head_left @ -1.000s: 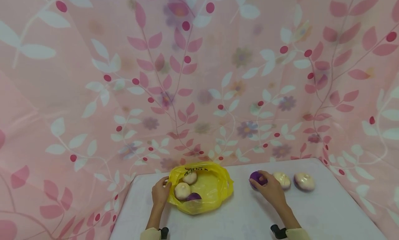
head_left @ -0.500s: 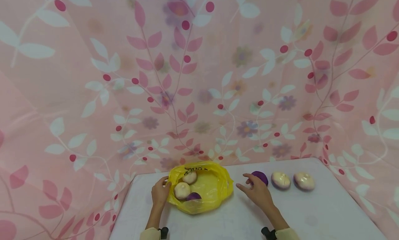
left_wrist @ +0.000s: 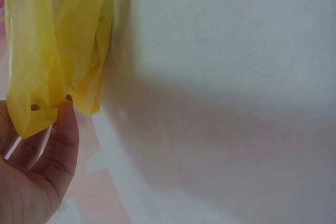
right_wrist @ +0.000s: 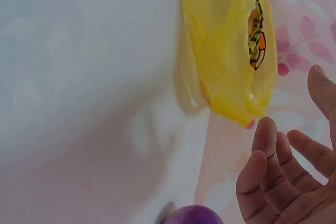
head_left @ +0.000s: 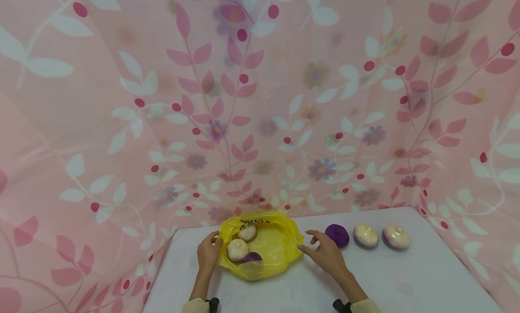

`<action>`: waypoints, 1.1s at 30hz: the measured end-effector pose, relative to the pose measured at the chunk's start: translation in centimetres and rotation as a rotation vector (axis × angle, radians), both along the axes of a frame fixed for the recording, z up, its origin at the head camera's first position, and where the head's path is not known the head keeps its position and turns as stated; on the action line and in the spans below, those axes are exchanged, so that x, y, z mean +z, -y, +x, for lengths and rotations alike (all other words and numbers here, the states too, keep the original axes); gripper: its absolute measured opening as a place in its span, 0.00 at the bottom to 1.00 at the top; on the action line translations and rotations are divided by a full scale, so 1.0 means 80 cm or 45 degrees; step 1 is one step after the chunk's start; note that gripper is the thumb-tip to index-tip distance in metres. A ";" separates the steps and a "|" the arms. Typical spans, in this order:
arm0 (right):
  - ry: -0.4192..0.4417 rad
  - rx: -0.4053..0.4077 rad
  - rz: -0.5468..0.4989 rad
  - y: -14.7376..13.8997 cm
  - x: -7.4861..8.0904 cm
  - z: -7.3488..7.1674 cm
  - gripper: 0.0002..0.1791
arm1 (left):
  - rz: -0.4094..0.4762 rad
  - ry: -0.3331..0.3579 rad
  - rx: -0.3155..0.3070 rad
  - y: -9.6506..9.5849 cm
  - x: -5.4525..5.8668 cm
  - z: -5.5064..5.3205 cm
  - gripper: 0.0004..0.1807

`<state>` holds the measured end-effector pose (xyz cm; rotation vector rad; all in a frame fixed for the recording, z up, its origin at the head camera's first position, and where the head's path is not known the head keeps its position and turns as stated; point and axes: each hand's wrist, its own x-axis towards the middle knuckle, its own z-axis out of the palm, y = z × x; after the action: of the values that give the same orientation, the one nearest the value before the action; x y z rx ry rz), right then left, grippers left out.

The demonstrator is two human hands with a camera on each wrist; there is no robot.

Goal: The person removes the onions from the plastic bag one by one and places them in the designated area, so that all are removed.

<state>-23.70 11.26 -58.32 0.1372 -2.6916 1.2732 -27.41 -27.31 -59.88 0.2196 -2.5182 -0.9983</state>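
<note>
Left hand [head_left: 208,254]: grip pinching left rim of yellow bag [head_left: 268,271], near far edge of tabletop [head_left: 268,298]. Right hand [head_left: 327,257]: grip spread, just beside the bag's right rim; tabletop extends nearside

Entry to the bag [head_left: 274,245] is from above, through its open mouth. Inside, pale balls [head_left: 237,249] and a purple ball [head_left: 252,257] obstruct the left; room remains at right. The left hand [head_left: 209,250] blocks the left rim; the right hand [head_left: 328,255] stands near the right rim. Outer balls [head_left: 366,236] obstruct rightward travel. The cloth [head_left: 264,159] bounds the rear. Front worktop [head_left: 280,290] permits passage.
</note>
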 end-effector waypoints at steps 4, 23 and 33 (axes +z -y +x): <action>-0.003 0.033 -0.006 0.010 0.000 0.002 0.34 | 0.000 -0.008 0.003 -0.001 0.003 0.002 0.13; 0.039 0.147 0.056 0.051 0.010 0.004 0.34 | 0.002 -0.001 -0.001 0.001 0.001 0.000 0.14; -0.040 0.244 0.049 0.069 0.010 0.008 0.35 | -0.012 0.004 -0.018 0.001 0.006 0.002 0.14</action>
<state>-23.06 5.73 -57.56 0.4256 -2.7314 1.2569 -27.29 -27.38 -59.40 0.2013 -2.5299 -0.9917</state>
